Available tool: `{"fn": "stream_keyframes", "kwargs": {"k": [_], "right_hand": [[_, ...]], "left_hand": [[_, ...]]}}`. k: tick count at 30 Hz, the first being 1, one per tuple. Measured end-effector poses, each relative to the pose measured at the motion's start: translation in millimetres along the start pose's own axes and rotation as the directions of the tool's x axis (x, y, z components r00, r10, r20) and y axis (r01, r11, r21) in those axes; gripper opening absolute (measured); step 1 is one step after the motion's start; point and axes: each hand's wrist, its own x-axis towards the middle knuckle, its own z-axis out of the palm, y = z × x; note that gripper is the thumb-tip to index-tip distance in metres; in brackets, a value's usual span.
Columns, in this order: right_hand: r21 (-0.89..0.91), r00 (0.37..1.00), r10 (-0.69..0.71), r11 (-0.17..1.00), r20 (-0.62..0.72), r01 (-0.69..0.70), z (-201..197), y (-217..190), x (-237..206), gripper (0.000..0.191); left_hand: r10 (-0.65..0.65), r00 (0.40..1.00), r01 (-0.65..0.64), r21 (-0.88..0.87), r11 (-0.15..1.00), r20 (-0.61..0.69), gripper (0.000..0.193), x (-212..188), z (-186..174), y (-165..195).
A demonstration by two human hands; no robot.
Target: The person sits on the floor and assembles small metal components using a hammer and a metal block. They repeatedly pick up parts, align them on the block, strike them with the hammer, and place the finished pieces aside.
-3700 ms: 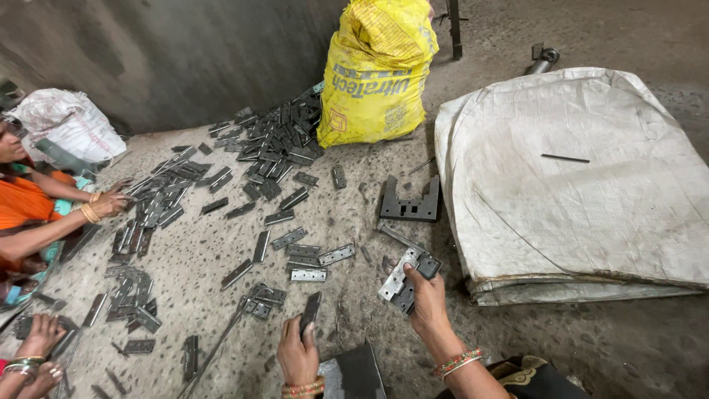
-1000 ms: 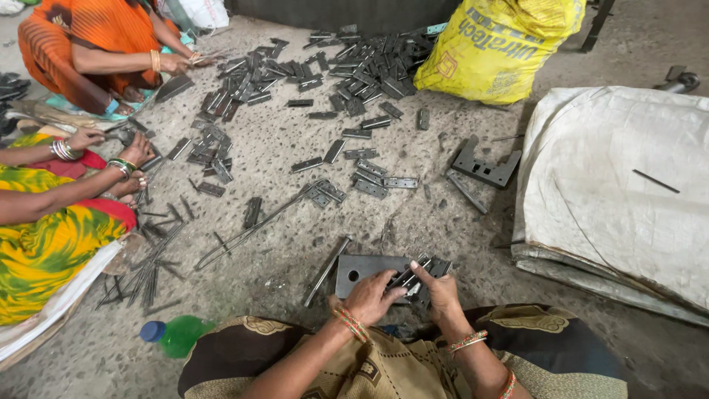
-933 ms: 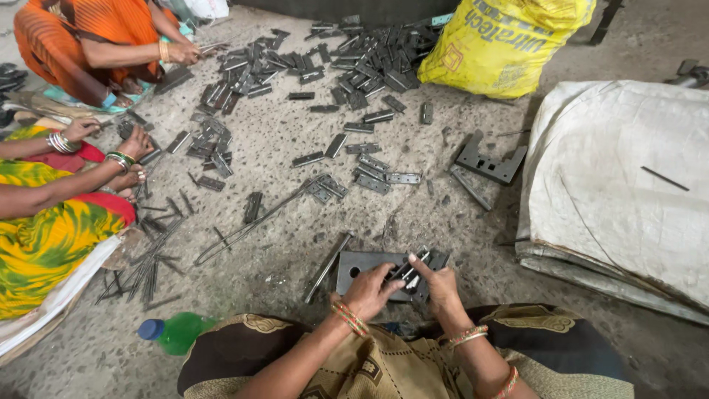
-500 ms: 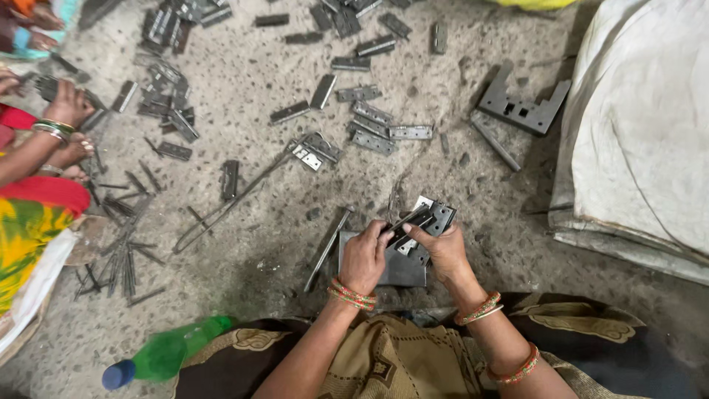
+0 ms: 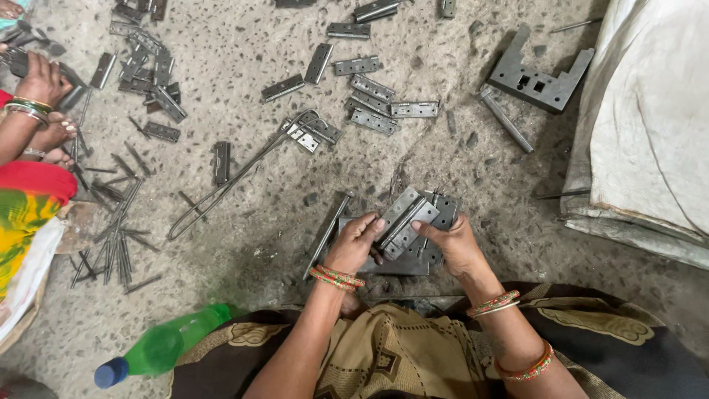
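hinge [image 5: 402, 220], a grey metal one with its two leaves laid nearly together, sat between both hands just above a dark flat metal plate [image 5: 384, 260] that lay on the concrete floor [image 5: 244, 222] in front of the person's lap. left hand [image 5: 356, 247] was closed on the hinge's lower left end, thumb on top and fingers curled under; right hand [image 5: 452, 244] pinched its right side, forefinger stretched along the leaf edge. neither hand was wide: both were narrowed onto the same piece. the step in hand looked like fitting or lining up the two leaves over the plate, the knuckle being brought into line. what the next move seemed to call for was a steady hold from the left while the right nudged the leaves square, since a tilted leaf would likely bind. a few more hinge parts [image 5: 442, 214] lay touching the plate behind the held one. farther up the floor were loose hinges [image 5: 373, 103], a bent wire rod [image 5: 236, 177] and a notched steel block [image 5: 538, 74]. a green plastic bottle [image 5: 166, 347] lay by the left knee, and another person's hand [image 5: 40, 77] rested among thin pins [image 5: 118, 236] at the left edge.
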Motion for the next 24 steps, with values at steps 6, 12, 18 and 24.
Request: {"fn": "stream_keyframes", "kwargs": {"k": [6,12,18,24], "right_hand": [[0.155,0.995,0.072,0.986,-0.068,-0.061,11,-2,2,0.021],[0.374,0.949,0.29,0.9,-0.125,-0.226,13,-6,-4,0.037],[0.331,0.995,0.058,0.943,-0.082,-0.027,7,1,5,0.028],[0.376,0.959,0.103,0.927,-0.262,0.004,8,5,12,0.02]], "left_hand": [[-0.08,0.996,0.08,0.007,0.997,-0.035,0.025,-2,11,36],[0.326,0.924,-0.025,0.819,0.573,-0.2,0.026,-25,39,74],[0.411,0.9,-0.342,0.825,0.451,0.148,0.038,-36,76,72],[0.411,0.906,-0.162,0.813,0.559,-0.102,0.017,-25,1,65]]}}
